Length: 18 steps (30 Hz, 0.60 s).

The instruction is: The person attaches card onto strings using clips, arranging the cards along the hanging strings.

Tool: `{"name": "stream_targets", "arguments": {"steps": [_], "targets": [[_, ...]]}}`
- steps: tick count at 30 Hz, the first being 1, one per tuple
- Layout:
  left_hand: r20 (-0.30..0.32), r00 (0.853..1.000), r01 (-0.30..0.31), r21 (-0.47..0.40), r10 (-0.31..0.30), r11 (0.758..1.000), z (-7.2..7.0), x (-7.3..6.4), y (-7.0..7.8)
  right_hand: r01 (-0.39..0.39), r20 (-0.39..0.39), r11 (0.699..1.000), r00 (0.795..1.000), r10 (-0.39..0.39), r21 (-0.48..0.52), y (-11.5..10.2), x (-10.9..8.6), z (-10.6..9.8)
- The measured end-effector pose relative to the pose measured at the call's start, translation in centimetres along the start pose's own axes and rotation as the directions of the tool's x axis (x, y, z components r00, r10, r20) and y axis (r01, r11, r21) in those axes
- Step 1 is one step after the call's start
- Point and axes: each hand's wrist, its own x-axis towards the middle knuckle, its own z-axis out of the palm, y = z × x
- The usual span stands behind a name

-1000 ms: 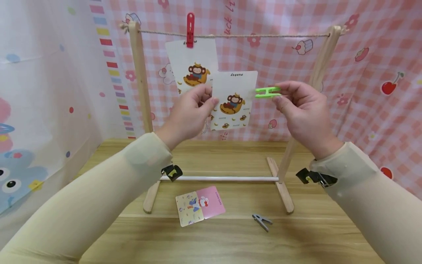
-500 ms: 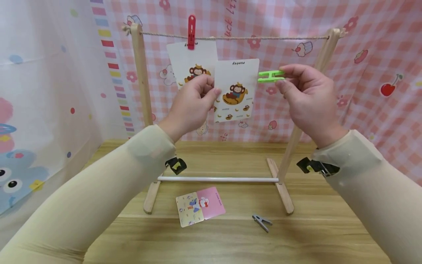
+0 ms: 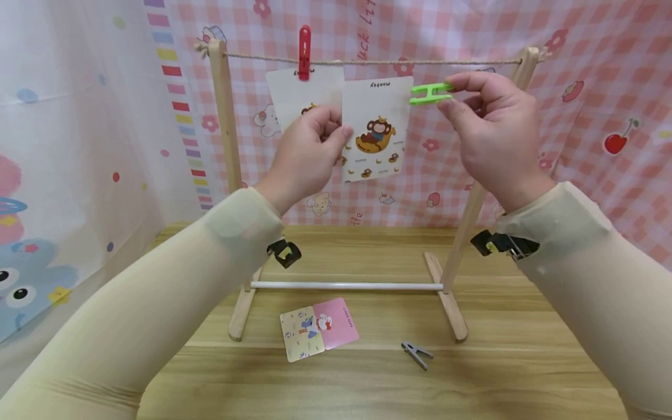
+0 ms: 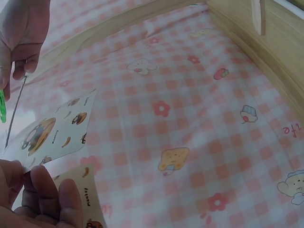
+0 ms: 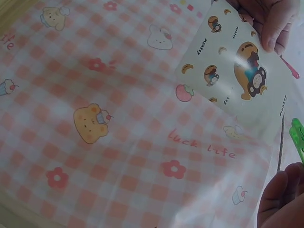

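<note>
My left hand pinches the left edge of a white monkey card between thumb and fingers, just below the string. A second monkey card hangs behind and to the left, partly hidden by that hand, held on the string by a red clothespin. My right hand pinches a green clothespin by its handle ends, its tips pointing left right at the held card's upper right edge. In the right wrist view the held card and the green clothespin both show.
The string runs between two wooden posts joined low down by a white rod. On the wooden table lie a yellow card, a pink card and a grey clothespin. A checked cloth hangs behind.
Both hands have risen toward the string, carrying the monkey card and the green clothespin upward. The left hand now covers more of the hanging card. Things on the table stay put.
</note>
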Motion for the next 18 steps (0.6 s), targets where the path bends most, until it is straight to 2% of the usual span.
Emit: {"name": "stream_targets", "arguments": {"steps": [6, 11, 18], "targets": [[-0.014, 1.000, 0.011, -0.008, -0.012, 1.000, -0.2, 0.4, 0.6, -0.012, -0.007, 1.000, 1.000, 0.012, 0.012, -1.1, 1.4, 0.2], [-0.019, 1.000, 0.018, -0.037, -0.019, 0.999, -0.3, 0.6, 0.8, -0.020, -0.008, 1.000, 1.000, 0.020, -0.017, -1.6, 2.1, 0.4], [-0.028, 0.999, 0.024, -0.025, -0.025, 0.999, -0.3, 1.0, 1.1, -0.007, -0.009, 0.999, 1.000, 0.006, -0.046, -2.1, 2.9, 0.7]]}}
